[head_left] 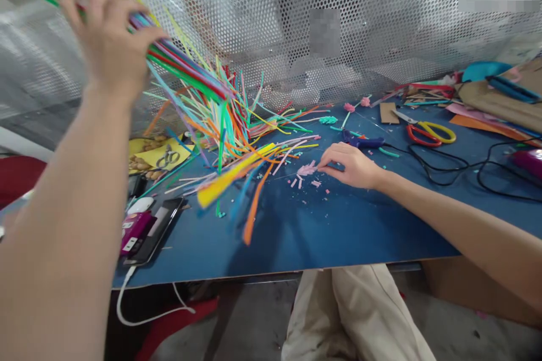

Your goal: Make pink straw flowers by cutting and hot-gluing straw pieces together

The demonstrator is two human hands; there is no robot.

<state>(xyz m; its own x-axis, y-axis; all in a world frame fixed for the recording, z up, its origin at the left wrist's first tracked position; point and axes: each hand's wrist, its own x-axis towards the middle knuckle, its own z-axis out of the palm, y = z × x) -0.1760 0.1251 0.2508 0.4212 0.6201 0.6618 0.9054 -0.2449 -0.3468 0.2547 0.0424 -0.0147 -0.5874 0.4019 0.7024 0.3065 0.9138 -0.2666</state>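
My left hand point(108, 39) is raised at the upper left and grips a thick bundle of colourful straws point(186, 70). The bundle slants down to the right and its split, frayed ends fan out over the blue table top point(296, 231). My right hand point(349, 164) rests on the table in the middle, fingers curled and pinching at a small pink cut straw piece point(306, 170). Tiny pink scraps point(315, 183) lie scattered just left of that hand.
A phone point(154, 231) on a white cable and a purple box point(134, 230) lie at the front left. Red-and-yellow scissors point(429, 133), a blue glue gun point(364, 141), black cables point(470, 166) and paper sheets point(495, 104) fill the right. A perforated metal screen point(359, 17) stands behind.
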